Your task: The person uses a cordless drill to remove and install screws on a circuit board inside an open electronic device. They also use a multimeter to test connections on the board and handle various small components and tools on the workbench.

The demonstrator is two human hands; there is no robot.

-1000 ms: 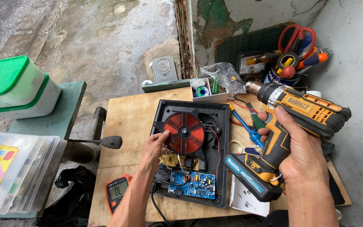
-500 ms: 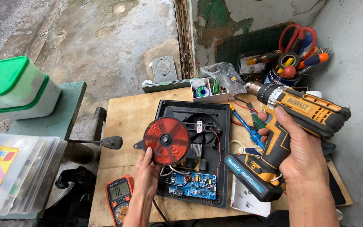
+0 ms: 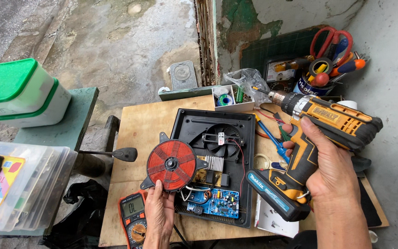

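Left hand (image 3: 158, 213) closed on the lower rim of the red coil disc (image 3: 171, 165), fingers up its near edge, lifting it tilted over the left edge of the open black casing (image 3: 194, 122). White and red wires trailing from the disc down into the casing. Inside the casing: round fan (image 3: 222, 136) at the far end, ribbed metal heatsink (image 3: 215, 163) just right of the disc, blue circuit board (image 3: 213, 203) at the near end. Right hand (image 3: 330, 173) wrapped tight round the grip of a yellow-and-black cordless drill (image 3: 321, 138), held in the air right of the casing, chuck pointing left and away. Orange multimeter (image 3: 133, 214) just left of the casing's near corner, beside the left hand. Casing flat on the wooden board (image 3: 143, 124). Tool cup with red scissors (image 3: 330, 39) well beyond the casing, far right.
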